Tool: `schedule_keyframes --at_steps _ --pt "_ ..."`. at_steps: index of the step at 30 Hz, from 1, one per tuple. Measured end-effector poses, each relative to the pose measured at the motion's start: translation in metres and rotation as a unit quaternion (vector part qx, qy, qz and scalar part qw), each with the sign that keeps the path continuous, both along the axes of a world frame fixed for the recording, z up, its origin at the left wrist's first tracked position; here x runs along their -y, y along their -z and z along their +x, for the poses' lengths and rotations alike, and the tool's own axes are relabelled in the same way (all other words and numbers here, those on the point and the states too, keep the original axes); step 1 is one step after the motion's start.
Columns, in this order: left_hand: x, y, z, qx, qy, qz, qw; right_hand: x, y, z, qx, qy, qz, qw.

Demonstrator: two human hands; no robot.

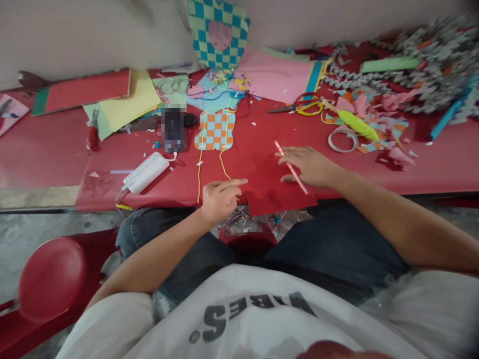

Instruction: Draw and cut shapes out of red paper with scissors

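Under right hand, pink pencil slants diagonally, tip upper-left.

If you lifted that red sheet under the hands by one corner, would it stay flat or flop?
Likely bend rather than go limp: the red sheet looks thin, yet its near edge overhangs the table without drooping. It seems light, so a push would probably slide it; the left hand and the right hand, holding a pink stick, rest on it.

red sheet: matt paper | pencil: smooth pink | table: glossy red
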State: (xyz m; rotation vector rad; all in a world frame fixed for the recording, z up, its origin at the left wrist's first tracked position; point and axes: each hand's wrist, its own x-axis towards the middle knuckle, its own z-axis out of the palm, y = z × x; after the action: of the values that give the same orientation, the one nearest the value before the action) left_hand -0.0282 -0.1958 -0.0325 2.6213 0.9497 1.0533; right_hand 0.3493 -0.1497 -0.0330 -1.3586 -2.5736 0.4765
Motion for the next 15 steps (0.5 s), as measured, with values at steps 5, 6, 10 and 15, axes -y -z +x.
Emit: schedule_keyframes --at_steps 5,6,10,15 --pt "-0.015 -0.011 0.015 -0.179 -0.007 -0.079 0.981 -0.006 0.014 -0.001 0.043 -0.024 0.003 0.999" --pt "-0.021 -0.014 0.019 -0.231 0.003 -0.1 0.968 -0.005 0.015 -0.001 0.046 -0.023 0.004 0.999" --pt "-0.051 -0.021 0.039 -0.326 0.041 -0.121 0.937 0.001 0.019 0.004 0.033 -0.017 0.008 0.999" --pt "-0.078 -0.021 0.061 -0.387 0.062 -0.114 0.913 -0.008 0.0 0.028 -0.092 -0.009 0.102 0.99"
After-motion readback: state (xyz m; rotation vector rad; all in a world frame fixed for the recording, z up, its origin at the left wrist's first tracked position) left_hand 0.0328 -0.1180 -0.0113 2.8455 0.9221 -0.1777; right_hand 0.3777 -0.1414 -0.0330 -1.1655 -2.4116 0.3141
